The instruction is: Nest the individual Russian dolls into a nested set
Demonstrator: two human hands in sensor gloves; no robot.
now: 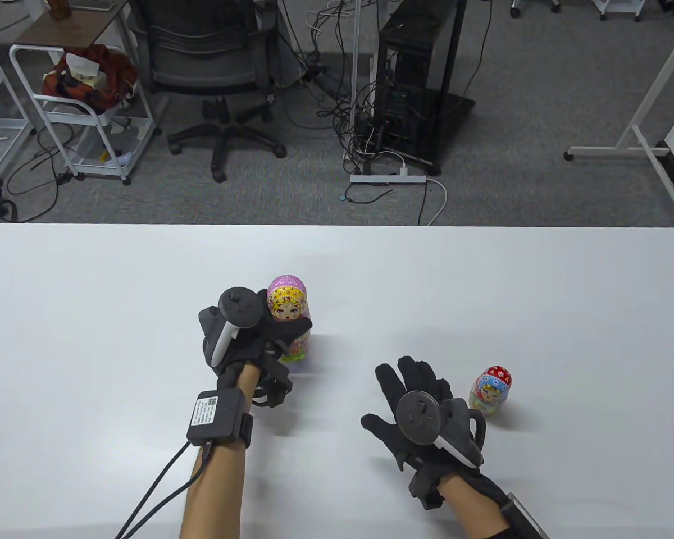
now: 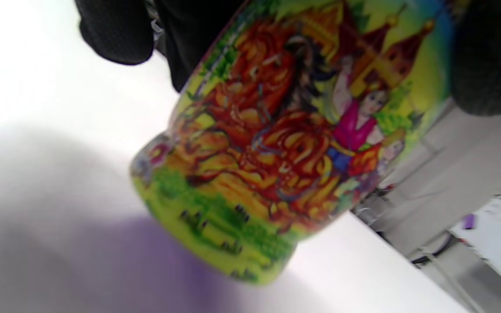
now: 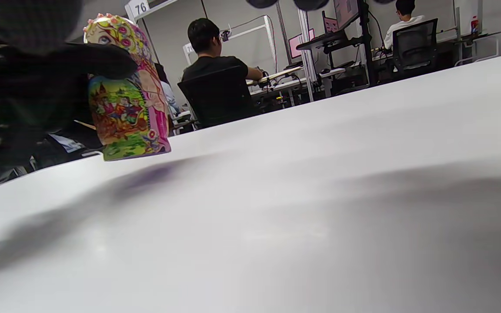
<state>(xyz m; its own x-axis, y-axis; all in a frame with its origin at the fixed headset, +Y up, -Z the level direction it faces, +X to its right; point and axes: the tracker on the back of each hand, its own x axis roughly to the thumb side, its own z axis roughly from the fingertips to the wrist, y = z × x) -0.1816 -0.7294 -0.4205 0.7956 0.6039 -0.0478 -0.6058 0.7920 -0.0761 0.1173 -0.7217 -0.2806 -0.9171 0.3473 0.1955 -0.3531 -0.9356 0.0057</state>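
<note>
Gripping glossy painted large doll (image 1: 290, 317): left hand (image 1: 247, 342); right hand (image 1: 421, 415) splayed.

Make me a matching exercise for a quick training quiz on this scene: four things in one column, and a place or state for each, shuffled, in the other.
Things:
1. large doll
2. small doll
3. left hand
4. right hand

Places or states:
A. fingers spread, holding nothing
B. stands free on the table, beside the right hand
C. purple-headed, gripped around its middle
D. wraps around the large doll

Pairs: 1-C, 2-B, 3-D, 4-A
</note>
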